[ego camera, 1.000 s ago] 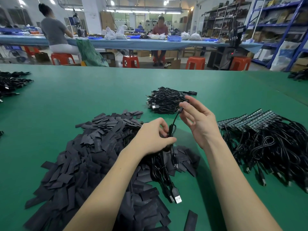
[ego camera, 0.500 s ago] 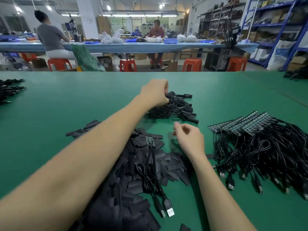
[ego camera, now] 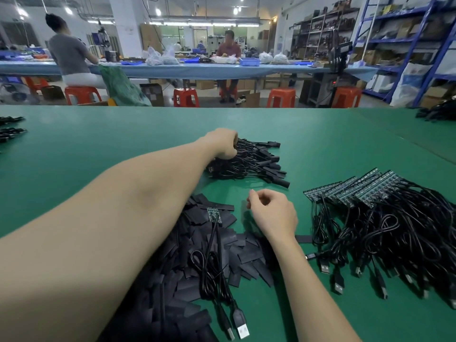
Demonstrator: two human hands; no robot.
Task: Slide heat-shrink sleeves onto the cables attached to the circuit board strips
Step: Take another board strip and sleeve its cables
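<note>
My left hand [ego camera: 223, 144] reaches far out to a heap of sleeved cables [ego camera: 254, 166]. It lies on the heap's top with fingers curled round a sleeved cable, fingertips hidden. My right hand [ego camera: 271, 214] hovers low over the green table [ego camera: 98, 154], fingers loosely curled, holding nothing. Under my left forearm spreads a big pile of flat black heat-shrink sleeves [ego camera: 246, 253]. On it lies one bare circuit board strip [ego camera: 212, 214] with its coiled cable [ego camera: 209, 270] and USB plug [ego camera: 243, 330]. To the right, several bare strips [ego camera: 365, 191] fan out with tangled black cables [ego camera: 399, 243].
More black cable bundles lie at the table's left edge [ego camera: 11, 130] and far right corner [ego camera: 436, 112]. Beyond the table's far edge stand red stools [ego camera: 186, 97] and a long blue bench [ego camera: 197, 69] where two people sit. Shelving [ego camera: 407, 45] fills the right.
My left hand has carried the sleeved cable from in front of me out to the far heap and stays there. My right hand has let go and dropped low, empty.
</note>
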